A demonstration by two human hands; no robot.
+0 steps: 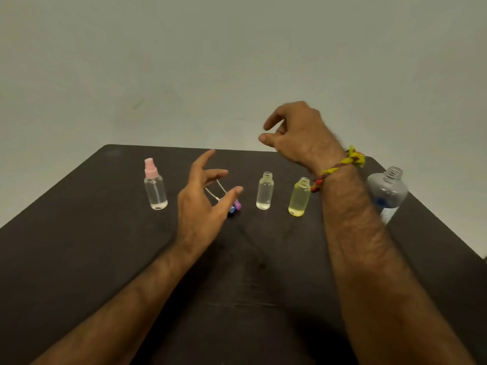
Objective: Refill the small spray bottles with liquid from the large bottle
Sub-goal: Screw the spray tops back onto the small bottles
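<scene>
Both grips empty. Left hand [201, 204] spread wide, fingers straight, hovering over the 2 loose spray heads [233, 206] lying near the middle of the table [79, 246], their thin white dip tubes pointing toward the far edge. Right hand [295, 135] raised above the far edge, fingers loosely curled, thumb and forefinger apart, nothing between them.

Along the far edge, 3 small bottles: pink-capped bottle [155, 188] toward the far left corner, capped, only a little liquid in the bottom; clear open bottle [264, 192] near the middle, filled high; yellow-tinted open bottle [299, 198] just beside it, also filled high. Large bottle [387, 191] uncapped near the right edge, partly hidden behind the right forearm.

Risks, as judged from here:
- Right forearm hanging just above the 2 open bottles; a careless drop or sweep back toward the large bottle likely to tip either, spilling a full load.
- Large bottle open and close to the right edge; a knock from the elbow enough to send it over.
- Spray heads small and round, prone to rolling under a clumsy pinch; long dip tubes apt to catch on a neck instead of sliding in.
- Pink-capped bottle apparently not yet refilled; easy to overlook, standing apart.
</scene>
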